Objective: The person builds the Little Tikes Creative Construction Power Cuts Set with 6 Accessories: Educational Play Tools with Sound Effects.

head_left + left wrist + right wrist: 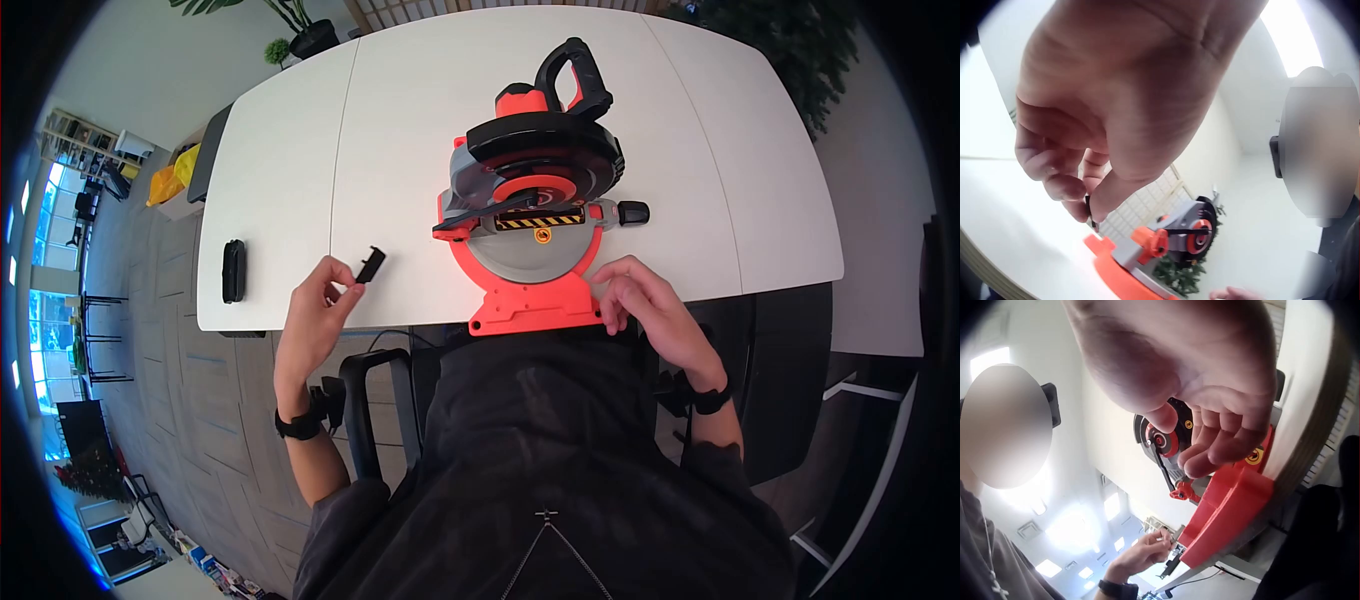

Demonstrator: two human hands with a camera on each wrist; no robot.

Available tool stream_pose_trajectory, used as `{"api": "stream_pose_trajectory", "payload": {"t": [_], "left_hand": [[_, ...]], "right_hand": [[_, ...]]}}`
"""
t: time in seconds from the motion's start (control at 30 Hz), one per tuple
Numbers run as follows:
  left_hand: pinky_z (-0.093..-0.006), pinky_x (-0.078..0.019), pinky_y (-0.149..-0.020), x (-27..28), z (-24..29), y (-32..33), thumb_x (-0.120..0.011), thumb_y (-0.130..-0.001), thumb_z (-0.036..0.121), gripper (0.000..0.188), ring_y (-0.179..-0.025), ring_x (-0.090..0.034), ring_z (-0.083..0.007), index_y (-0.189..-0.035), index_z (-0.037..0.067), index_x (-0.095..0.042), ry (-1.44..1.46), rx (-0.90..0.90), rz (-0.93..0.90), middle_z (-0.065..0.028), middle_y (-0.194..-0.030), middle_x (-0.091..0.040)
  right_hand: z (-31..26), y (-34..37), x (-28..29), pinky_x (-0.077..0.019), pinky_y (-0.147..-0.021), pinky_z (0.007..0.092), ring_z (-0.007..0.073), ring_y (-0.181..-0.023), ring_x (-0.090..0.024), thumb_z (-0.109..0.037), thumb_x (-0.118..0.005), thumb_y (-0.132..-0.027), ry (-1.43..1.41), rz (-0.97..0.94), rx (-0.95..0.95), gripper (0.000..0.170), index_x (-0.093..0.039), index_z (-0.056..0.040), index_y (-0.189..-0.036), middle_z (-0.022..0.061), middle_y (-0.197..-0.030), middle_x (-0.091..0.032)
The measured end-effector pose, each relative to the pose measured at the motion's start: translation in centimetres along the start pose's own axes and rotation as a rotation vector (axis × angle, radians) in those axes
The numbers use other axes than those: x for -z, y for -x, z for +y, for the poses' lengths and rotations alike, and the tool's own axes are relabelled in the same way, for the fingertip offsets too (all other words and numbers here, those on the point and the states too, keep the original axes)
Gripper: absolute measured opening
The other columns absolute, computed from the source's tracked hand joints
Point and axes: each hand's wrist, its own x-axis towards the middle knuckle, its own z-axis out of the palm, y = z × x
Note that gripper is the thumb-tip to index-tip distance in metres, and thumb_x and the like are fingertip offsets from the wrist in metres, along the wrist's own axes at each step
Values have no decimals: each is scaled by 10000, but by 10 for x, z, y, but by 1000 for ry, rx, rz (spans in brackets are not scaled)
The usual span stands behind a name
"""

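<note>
A red, grey and black miter saw (540,190) stands on the white table, its red base (535,308) at the front edge. Left of it, my left hand (325,305) pinches a small black plastic piece (371,265) with a notched end between thumb and fingertips, over the table. In the left wrist view the fingers hide most of that piece. My right hand (645,305) holds nothing; its fingers hang loosely bent beside the right side of the base. The right wrist view shows those fingers (1200,462) right by the red base.
A black elongated case (234,271) lies near the table's left edge. A black knob (633,213) juts from the saw's right side, and a black handle (590,85) rises at its back. Below the table's left front is a chair armrest (375,400).
</note>
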Motion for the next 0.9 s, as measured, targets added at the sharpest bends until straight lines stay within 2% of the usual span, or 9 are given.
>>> {"api": "stream_pose_trajectory", "payload": {"t": [0.03, 0.07, 0.1, 0.2, 0.23, 0.33, 0.43, 0.67, 0.9], "left_hand": [[-217, -336, -582, -3, 16, 4, -692, -991, 86, 134, -645, -380, -13, -948, 63, -567, 65, 8, -49, 72, -729, -439], [-259, -418, -612, -7, 18, 5, -703, -977, 81, 132, -670, -481, -69, -992, 21, -586, 105, -34, -87, 1, -797, -580], [-264, -422, -612, -14, 29, 8, -700, -980, 80, 125, -670, -488, -74, -1004, 20, -594, 107, -50, -125, -2, -810, -592], [-285, -443, -612, -28, 66, 9, -692, -982, 78, 115, -667, -524, -93, -1039, 16, -614, 63, -67, -265, -20, -843, -634], [-298, -457, -614, -33, 71, 8, -687, -980, 73, 107, -657, -552, -110, -1042, 19, -619, 76, -91, -308, -31, -852, -652], [-316, -482, -632, -47, 89, 5, -681, -985, 73, 103, -656, -593, -158, -1052, 16, -629, 88, -156, -381, -67, -884, -692], [-253, -397, -588, -58, 102, 4, -686, -992, 58, 85, -652, -493, -52, -1025, 25, -614, 163, -192, -412, -6, -789, -606], [-267, -428, -616, -68, 104, 4, -689, -985, 63, 74, -678, -533, -72, -1039, 25, -655, 180, -262, -430, -7, -826, -652], [-262, -441, -638, -67, 102, 3, -676, -993, 60, 86, -699, -543, -69, -1065, 15, -661, 176, -201, -469, -10, -850, -665]], "right_hand": [[2, 0, -3, -496, -748, 278, 118, -780, -609, -170, -454, -1117, 14, 18, 13, 230, -576, -28, -1251, 35, -861, -617], [5, -1, -8, -505, -751, 288, 129, -775, -615, -160, -487, -1106, 26, 32, 23, 212, -579, -30, -1246, 43, -853, -620], [7, -1, -14, -515, -754, 298, 141, -769, -622, -150, -520, -1096, 39, 45, 34, 197, -583, -32, -1241, 50, -846, -623], [-2, 0, -31, -536, -747, 332, 199, -757, -657, -145, -611, -1054, 413, 79, 84, 192, -598, -47, -1220, 90, -821, -643], [1, -1, -37, -542, -714, 373, 254, -760, -679, -165, -677, -1012, 457, 139, 139, 191, -623, -68, -1168, 107, -813, -659], [-5, 1, -46, -542, -711, 407, 282, -750, -670, -164, -704, -983, 724, 234, 253, 184, -634, -77, -1129, 87, -799, -659], [-5, -1, -50, -502, -762, 407, 267, -796, -639, -172, -768, -912, 830, 250, 339, 246, -645, -79, -1104, 62, -824, -654], [1, -10, -59, -470, -805, 387, 246, -879, -630, -214, -827, -856, 996, 267, 419, 383, -637, -70, -1156, 58, -928, -660], [0, -13, -59, -461, -785, 372, 223, -857, -628, -224, -826, -865, 967, 256, 449, 354, -644, -73, -1127, 35, -908, -660]]}}
